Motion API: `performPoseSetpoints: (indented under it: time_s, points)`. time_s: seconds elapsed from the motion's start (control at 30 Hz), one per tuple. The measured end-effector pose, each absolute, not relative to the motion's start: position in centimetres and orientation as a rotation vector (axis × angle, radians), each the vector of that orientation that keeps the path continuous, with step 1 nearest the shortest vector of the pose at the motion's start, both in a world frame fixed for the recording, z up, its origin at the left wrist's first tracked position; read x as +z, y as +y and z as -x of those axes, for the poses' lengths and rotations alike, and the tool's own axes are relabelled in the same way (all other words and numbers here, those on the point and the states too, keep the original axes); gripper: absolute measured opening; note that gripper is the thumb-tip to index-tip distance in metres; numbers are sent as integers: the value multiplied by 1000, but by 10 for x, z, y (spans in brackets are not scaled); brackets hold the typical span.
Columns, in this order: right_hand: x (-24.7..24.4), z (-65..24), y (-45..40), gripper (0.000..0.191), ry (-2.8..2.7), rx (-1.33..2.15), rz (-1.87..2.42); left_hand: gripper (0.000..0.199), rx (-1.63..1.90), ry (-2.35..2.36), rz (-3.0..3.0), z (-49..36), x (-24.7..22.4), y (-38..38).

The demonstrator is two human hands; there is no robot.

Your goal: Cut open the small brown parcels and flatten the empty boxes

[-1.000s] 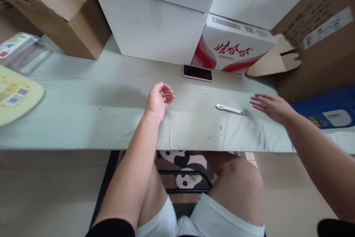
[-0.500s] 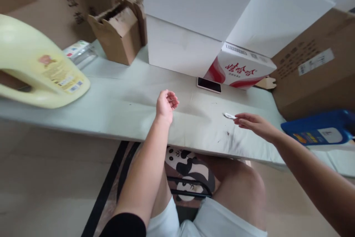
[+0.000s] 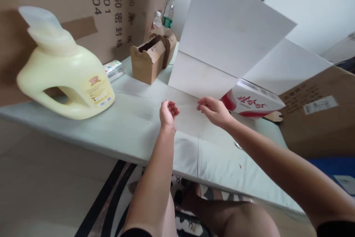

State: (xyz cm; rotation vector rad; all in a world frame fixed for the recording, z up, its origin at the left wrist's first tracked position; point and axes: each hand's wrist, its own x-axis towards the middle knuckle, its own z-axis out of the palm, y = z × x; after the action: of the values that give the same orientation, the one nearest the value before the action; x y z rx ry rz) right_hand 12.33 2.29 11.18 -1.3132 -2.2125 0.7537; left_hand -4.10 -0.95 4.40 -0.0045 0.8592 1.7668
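Above cloth (image 3: 135,128), left hand (image 3: 168,115) and right hand (image 3: 215,111) hover, half-curled.

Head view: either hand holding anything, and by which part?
Nothing visibly held in left hand or right hand; something very thin can't be ruled out.

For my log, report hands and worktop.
Left hand: loosely curled, no object visible. Right hand: same, over pale green cloth. White rounded object partly hidden by right forearm.

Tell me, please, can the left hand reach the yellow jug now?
Probably yes: only pale cloth shows between the left hand and the yellow jug, and the right hand is on the other side.
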Motion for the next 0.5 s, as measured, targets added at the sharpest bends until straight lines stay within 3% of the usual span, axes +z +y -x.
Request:
performPoseSetpoints:
  time_s: [0.37,0.5]
  points:
    - [104,90,130,45,-2550,462,1072,25,1887,859,156,76,39,-4]
    - [104,117,144,36,-2598,345,1058,22,1887,866,109,76,41,-5]
